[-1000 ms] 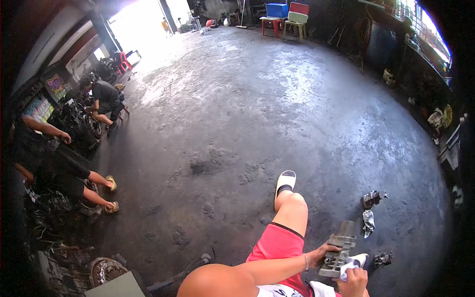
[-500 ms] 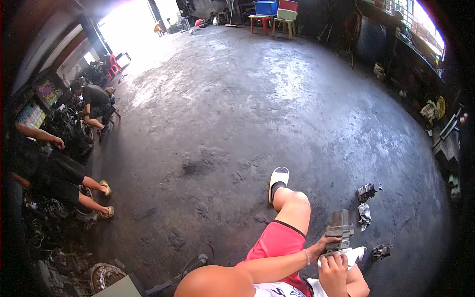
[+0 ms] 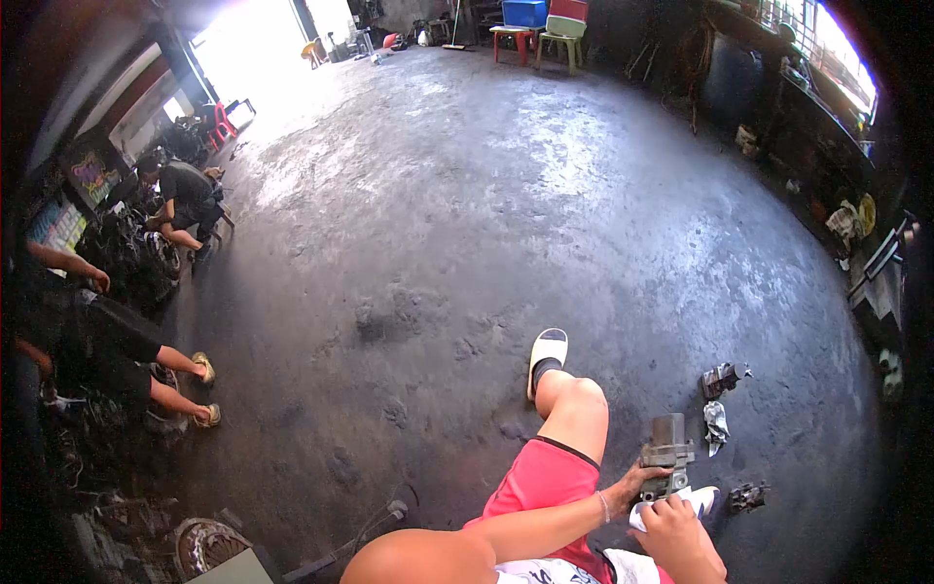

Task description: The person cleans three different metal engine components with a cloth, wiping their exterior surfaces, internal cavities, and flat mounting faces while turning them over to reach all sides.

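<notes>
My left hand (image 3: 637,479) is wrapped round a grey metal motor-like part (image 3: 667,440), with a cylindrical housing at its upper end and a flanged body below. My right hand (image 3: 671,530) is closed on a white cloth (image 3: 640,516), pressed against the lower end of that part. Some of the cloth is hidden behind my fingers. On the floor to the right lie a dark metal part (image 3: 726,380), a crumpled grey-and-white rag (image 3: 716,422) and another dark part (image 3: 749,497).
Two people in dark clothes sit at the left, one nearer (image 3: 117,341) and one farther (image 3: 185,200), beside dark machinery. Stools with a blue box (image 3: 523,14) stand at the back. A dark barrel (image 3: 735,73) and a cluttered bench line the right wall.
My right hand has shifted slightly right and down along the lower end of the metal part, its wrist turning. My left hand holds the part nearly still.
</notes>
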Demonstrator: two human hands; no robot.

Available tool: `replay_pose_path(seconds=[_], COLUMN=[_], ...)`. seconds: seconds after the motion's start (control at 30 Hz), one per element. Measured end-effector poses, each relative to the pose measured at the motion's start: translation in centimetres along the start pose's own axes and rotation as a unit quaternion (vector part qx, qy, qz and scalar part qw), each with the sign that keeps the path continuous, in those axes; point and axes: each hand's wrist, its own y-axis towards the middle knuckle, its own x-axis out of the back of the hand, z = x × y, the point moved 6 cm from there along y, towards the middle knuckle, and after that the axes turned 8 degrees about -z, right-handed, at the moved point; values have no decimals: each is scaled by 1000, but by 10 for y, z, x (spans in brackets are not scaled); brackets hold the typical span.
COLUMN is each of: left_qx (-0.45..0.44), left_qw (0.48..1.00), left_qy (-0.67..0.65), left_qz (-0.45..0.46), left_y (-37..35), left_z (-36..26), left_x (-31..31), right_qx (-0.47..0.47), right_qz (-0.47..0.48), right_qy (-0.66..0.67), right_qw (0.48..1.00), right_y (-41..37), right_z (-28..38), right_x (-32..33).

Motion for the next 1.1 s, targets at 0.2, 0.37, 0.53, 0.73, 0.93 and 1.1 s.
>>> replay_pose_path(seconds=[0.2,0.37,0.53,0.73,0.93,1.1], left_qx=[59,130,140,115,56,-2], left_qw=[997,989,986,976,960,948], left_qy=[-14,-45,-20,13,208,286], left_qz=[46,63,86,187,179,139], left_y=[-15,-15,-15,-23,0,7], left_z=[-9,8,10,3,3,-15], left_x=[-9,-6,0,-21,-9,-19], right_qx=[-218,-305,-230,-327,-294,-275], right_qz=[-273,-537,-187,-414,-406,-404], right_qy=[206,378,270,402,460,505], right_qw=[914,690,916,748,733,711], right_y=[-29,-66,-34,-52,-46,-55], right_z=[-72,-108,-64,-96,-98,-105], right_x=[44,71,-1,-50,-73,-86])
